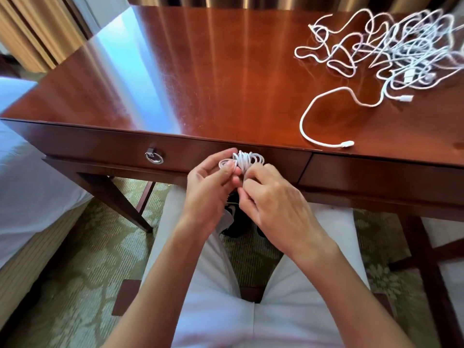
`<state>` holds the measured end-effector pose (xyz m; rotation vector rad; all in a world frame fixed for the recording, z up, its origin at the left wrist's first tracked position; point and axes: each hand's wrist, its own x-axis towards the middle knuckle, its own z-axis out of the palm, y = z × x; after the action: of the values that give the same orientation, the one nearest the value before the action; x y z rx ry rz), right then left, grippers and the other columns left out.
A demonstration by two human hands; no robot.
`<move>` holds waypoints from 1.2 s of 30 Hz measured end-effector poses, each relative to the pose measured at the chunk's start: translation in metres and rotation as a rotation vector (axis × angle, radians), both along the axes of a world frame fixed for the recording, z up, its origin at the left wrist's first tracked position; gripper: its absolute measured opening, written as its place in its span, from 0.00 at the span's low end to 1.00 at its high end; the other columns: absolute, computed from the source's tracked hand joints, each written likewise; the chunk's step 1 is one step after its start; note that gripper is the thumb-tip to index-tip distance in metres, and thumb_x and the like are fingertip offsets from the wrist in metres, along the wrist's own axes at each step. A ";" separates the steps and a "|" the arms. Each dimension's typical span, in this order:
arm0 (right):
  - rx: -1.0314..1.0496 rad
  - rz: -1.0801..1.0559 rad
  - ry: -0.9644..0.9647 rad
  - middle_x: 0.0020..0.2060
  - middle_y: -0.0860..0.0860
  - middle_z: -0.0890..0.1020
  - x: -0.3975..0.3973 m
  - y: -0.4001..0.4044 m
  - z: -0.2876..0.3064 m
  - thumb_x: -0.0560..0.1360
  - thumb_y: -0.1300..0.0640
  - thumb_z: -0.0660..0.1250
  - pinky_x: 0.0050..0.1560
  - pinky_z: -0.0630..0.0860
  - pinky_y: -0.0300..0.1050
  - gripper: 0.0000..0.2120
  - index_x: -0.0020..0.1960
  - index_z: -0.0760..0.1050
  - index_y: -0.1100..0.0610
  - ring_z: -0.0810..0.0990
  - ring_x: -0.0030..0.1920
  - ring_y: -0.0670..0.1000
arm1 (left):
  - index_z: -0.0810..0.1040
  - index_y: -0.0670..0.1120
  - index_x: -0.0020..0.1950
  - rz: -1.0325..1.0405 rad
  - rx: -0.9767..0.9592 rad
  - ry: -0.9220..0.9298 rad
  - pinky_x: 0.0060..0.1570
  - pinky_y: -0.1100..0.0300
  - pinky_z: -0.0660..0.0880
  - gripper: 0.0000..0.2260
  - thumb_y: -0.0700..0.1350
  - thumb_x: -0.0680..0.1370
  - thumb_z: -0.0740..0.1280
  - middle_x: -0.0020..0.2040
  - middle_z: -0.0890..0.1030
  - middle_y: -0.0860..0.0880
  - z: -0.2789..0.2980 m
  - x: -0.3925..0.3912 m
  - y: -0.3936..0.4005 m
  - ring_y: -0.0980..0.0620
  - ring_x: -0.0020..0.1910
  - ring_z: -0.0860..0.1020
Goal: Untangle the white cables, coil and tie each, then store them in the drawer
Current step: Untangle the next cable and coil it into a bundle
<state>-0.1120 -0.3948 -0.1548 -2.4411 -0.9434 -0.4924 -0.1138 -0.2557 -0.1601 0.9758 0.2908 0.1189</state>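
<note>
A: What do we have, biggest first?

B: One bench (200, 71), glossy wood. Its left and middle top is bare; that's our open room. One bed (30, 177) sits just beside its left end.

A: Drawers?

B: We count two fronts under the near edge. The left drawer (105, 149) is closed and has one ring pull (154, 156). Only part of the right drawer front (381, 174) is in frame.

A: Cables?

B: One tangled pile (401, 46) at the far right of the bench, running off the frame's right edge. We can't count the strands in it. One loose cable end (324, 116) loops out of it, and its plug lies just at the near bench edge.

A: Hands?

B: Two, both in front of the left drawer, off the bench, above our lap. One coiled cable (247, 159) sits between them. Our left hand (211, 189) pinches a loop with thumb and fingers. Our right hand (273, 199) has its fingers curled on the bundle's middle.
</note>
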 end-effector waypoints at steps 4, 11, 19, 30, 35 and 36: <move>0.084 0.053 0.033 0.53 0.53 0.78 0.001 -0.003 0.007 0.80 0.59 0.66 0.49 0.73 0.40 0.11 0.39 0.77 0.61 0.75 0.51 0.52 | 0.79 0.38 0.54 0.037 0.393 -0.099 0.38 0.66 0.77 0.06 0.30 0.78 0.67 0.42 0.84 0.43 0.004 -0.007 -0.001 0.55 0.39 0.82; 0.626 0.134 0.533 0.37 0.49 0.83 0.008 -0.014 0.018 0.81 0.55 0.67 0.42 0.77 0.41 0.13 0.43 0.83 0.61 0.82 0.37 0.48 | 0.78 0.37 0.54 -0.124 0.554 -0.260 0.35 0.63 0.77 0.06 0.36 0.77 0.69 0.39 0.83 0.49 0.012 -0.019 0.007 0.56 0.34 0.80; 1.080 0.111 0.836 0.32 0.49 0.80 0.005 -0.004 0.016 0.82 0.56 0.61 0.34 0.71 0.36 0.18 0.36 0.71 0.62 0.71 0.28 0.47 | 0.77 0.41 0.51 -0.192 0.764 -0.339 0.37 0.56 0.75 0.03 0.37 0.78 0.66 0.39 0.80 0.46 0.007 -0.023 0.010 0.52 0.35 0.76; 1.069 0.130 0.923 0.35 0.50 0.82 0.009 -0.011 0.014 0.80 0.61 0.66 0.46 0.79 0.41 0.07 0.48 0.79 0.65 0.77 0.36 0.48 | 0.77 0.43 0.53 -0.269 0.683 -0.351 0.40 0.60 0.76 0.07 0.35 0.77 0.69 0.43 0.83 0.39 0.005 -0.018 0.024 0.42 0.39 0.81; 1.161 0.117 0.949 0.37 0.51 0.84 0.010 -0.006 0.015 0.78 0.63 0.67 0.42 0.80 0.40 0.07 0.56 0.75 0.60 0.78 0.34 0.47 | 0.78 0.40 0.51 -0.176 0.697 -0.373 0.37 0.61 0.74 0.03 0.37 0.79 0.67 0.40 0.81 0.53 0.004 -0.015 0.017 0.54 0.36 0.79; 1.169 0.106 0.951 0.36 0.51 0.84 0.010 -0.005 0.017 0.78 0.64 0.67 0.41 0.80 0.39 0.07 0.56 0.75 0.60 0.77 0.33 0.47 | 0.78 0.40 0.52 -0.160 0.708 -0.377 0.38 0.62 0.74 0.03 0.37 0.79 0.67 0.40 0.81 0.54 0.003 -0.014 0.016 0.54 0.37 0.78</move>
<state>-0.1016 -0.4003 -0.1379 -1.2511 -0.2053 0.1765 -0.1276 -0.2401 -0.1568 1.6428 -0.1986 0.2655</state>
